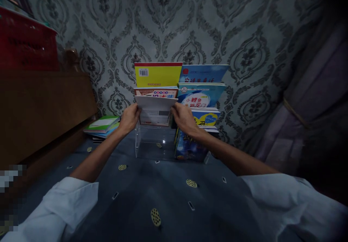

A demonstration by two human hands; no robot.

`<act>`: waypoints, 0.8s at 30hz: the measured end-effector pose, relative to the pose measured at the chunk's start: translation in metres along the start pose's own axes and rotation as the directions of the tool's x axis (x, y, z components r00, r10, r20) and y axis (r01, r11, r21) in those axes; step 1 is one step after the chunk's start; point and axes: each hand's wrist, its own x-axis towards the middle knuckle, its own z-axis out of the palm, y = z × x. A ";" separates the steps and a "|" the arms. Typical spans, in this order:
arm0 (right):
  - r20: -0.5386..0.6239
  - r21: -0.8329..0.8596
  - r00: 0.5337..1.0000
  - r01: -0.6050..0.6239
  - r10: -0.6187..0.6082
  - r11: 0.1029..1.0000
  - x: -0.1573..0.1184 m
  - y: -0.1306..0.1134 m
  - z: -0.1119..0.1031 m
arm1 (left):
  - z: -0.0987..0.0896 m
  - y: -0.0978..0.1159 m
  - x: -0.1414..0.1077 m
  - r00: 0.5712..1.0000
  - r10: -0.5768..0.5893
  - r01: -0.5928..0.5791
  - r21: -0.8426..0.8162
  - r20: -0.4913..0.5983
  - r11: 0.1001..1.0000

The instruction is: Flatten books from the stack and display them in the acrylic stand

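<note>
A pale grey-white book point(153, 108) stands in the left column of a clear tiered rack point(152, 140), in front of a brown-bordered book point(156, 91) and a yellow book with a red top edge point(159, 75). My left hand point(130, 118) pinches the pale book's left edge. On its right edge, my right hand point(185, 118) has its fingers closed. Blue books fill the rack's right column: a top one point(203, 73), a fish-title one point(202, 95), a blue-and-yellow one point(208, 118) and a dark blue one point(190, 149) at the bottom.
A small pile of green and blue books point(102, 124) lies left of the rack. Further left are a wooden headboard point(43, 107) and a red box point(28, 42). Patterned wallpaper rises behind, and a purple curtain point(304, 107) hangs at the right. The dark cloth point(136, 202) has printed shapes.
</note>
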 end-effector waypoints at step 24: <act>-0.055 0.321 0.974 -0.190 0.218 0.928 -0.012 -0.011 0.019 | 0.021 -0.007 0.011 0.985 -0.172 0.174 0.062 -0.032 0.983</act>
